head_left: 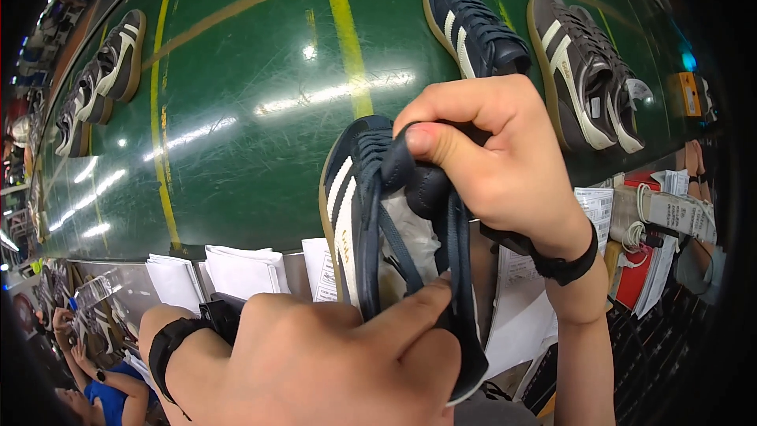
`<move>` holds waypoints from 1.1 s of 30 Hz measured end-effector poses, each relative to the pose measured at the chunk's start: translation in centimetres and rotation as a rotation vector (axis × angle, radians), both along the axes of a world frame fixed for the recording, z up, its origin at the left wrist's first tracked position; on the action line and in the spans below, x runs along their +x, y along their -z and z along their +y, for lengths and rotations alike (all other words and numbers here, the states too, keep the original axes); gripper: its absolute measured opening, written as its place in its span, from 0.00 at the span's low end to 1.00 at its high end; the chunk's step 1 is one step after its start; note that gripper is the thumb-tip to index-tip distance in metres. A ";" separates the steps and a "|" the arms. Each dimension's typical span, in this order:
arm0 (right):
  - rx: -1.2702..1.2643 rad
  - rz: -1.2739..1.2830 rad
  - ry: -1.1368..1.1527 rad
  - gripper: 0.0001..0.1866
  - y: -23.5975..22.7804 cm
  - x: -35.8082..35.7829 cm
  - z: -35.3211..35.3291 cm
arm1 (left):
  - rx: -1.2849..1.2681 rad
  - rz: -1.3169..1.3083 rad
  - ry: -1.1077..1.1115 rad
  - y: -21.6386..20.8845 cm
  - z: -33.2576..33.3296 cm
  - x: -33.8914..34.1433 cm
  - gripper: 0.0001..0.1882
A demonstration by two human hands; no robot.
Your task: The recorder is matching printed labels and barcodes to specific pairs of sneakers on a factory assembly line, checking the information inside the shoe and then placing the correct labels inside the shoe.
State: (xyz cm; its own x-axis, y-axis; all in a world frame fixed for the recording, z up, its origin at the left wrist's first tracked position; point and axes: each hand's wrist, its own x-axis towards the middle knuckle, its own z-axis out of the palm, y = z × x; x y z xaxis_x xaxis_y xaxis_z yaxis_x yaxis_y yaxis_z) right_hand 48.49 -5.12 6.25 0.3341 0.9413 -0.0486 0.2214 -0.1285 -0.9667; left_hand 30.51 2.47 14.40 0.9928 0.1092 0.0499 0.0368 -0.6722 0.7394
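Observation:
A navy sneaker [344, 197] with white side stripes and dark laces stands in front of me, toe pointing away, at the near edge of the green table. My right hand [501, 162] pinches its padded tongue [426, 191] between thumb and fingers and bends it up. Crumpled white tissue paper [410, 229] shows inside the opening. Around the heel end is my left hand [339, 355], its index finger stretched to the collar beside the loose laces. The left hand's other fingers are curled and partly hidden against the shoe.
On the green table [236, 158] a second navy sneaker [473, 24] lies beyond my right hand, with brown sneakers [572, 71] beside it. More sneakers [114, 71] sit far left. Folded white papers [246, 270] line the near edge. A co-worker [110, 394] is at lower left.

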 end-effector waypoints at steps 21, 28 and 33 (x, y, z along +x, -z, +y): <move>-0.610 -1.118 1.014 0.25 0.3 9.1 -53.6 | 0.364 0.245 0.823 1.1 -24.7 22.6 0.26; -0.512 -1.212 0.921 0.19 1.8 9.1 -53.0 | 0.400 -0.312 0.931 5.5 -36.6 30.1 0.24; -0.446 -1.290 0.908 0.13 2.4 9.6 -53.5 | 0.411 -0.502 0.831 8.1 -40.3 34.3 0.25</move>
State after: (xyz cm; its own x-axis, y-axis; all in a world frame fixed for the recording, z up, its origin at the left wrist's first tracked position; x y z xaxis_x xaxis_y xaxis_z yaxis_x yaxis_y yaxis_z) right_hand 58.13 -58.60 3.89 0.7694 0.4143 0.4862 0.5052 -0.8605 -0.0662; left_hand 64.80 -37.82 6.27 0.6028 -0.7148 0.3545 -0.7977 -0.5481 0.2514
